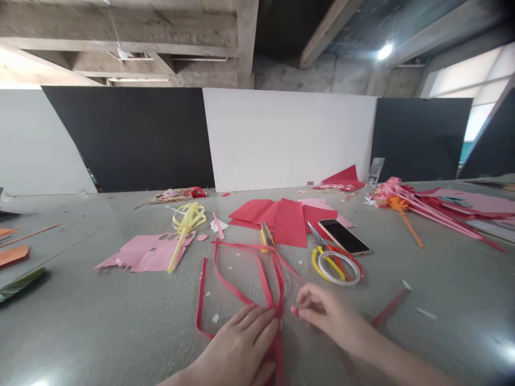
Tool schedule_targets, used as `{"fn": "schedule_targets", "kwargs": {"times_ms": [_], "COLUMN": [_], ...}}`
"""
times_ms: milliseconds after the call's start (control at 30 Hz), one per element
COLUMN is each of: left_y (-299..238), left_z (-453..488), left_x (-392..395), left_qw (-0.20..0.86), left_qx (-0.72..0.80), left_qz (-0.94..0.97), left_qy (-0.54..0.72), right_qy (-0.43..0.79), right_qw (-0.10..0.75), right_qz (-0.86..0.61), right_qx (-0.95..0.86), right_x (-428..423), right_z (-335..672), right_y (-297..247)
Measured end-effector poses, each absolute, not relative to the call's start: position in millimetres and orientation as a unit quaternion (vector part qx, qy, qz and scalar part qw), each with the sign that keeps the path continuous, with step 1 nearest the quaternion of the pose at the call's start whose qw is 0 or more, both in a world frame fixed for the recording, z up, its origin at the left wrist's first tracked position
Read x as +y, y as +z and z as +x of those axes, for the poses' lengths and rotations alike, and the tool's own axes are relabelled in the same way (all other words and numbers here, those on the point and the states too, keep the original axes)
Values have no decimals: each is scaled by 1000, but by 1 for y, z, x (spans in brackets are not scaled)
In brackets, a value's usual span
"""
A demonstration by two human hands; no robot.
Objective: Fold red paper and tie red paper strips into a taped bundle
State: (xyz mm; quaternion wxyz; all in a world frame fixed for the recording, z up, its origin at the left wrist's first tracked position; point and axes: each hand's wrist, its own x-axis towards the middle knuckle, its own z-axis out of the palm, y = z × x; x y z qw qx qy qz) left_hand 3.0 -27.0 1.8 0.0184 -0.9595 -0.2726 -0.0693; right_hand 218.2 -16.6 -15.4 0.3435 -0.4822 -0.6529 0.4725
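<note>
Several long red paper strips (pixel 257 273) fan out across the grey table (pixel 100 321) and come together near its front edge. My left hand (pixel 241 348) lies flat on their gathered ends, fingers stretched and pressing them down. My right hand (pixel 322 311) is just to the right, its fingertips pinched together beside the strips' meeting point; what they hold is too small to name. A loose red strip (pixel 388 308) lies right of that hand.
Yellow-handled scissors (pixel 328 260) with a tape ring (pixel 340 268) and a phone (pixel 344 236) lie behind my right hand. Red paper sheets (pixel 281 217), a pink cut sheet (pixel 145 252), a yellow paper wand (pixel 185 225) and paper flowers (pixel 406 201) fill the table's back. Partition boards (pixel 289 136) stand behind.
</note>
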Motion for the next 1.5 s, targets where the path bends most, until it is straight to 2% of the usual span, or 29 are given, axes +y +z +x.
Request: {"fn": "schedule_targets", "kwargs": {"times_ms": [267, 533, 667, 767, 1000, 1300, 1500], "left_y": [1, -5, -14, -20, -22, -23, -27], "left_z": [0, 1, 1, 1, 1, 0, -1], "left_x": [-27, -28, -28, -28, -31, -33, -33], "left_qw": [30, 54, 108, 149, 163, 167, 180], "left_qx": [-238, -248, -242, -230, -248, -262, -267], "left_qz": [-950, -937, -930, -925, -924, -915, -907], "left_qy": [-199, -240, -256, -264, -242, -259, -272], "right_qy": [439, 228, 174, 148, 117, 80, 65], "right_qw": [318, 336, 352, 292, 55, -8, -65], "right_qz": [-503, -485, -428, -389, -316, -316, -383], "right_qx": [-673, -774, -814, -861, -940, -945, -919], "right_x": [-17, -20, -18, -10, 26, 41, 36], "right_z": [217, 210, 210, 209, 199, 194, 204], "right_y": [-14, -15, -7, 4, 27, 49, 68]}}
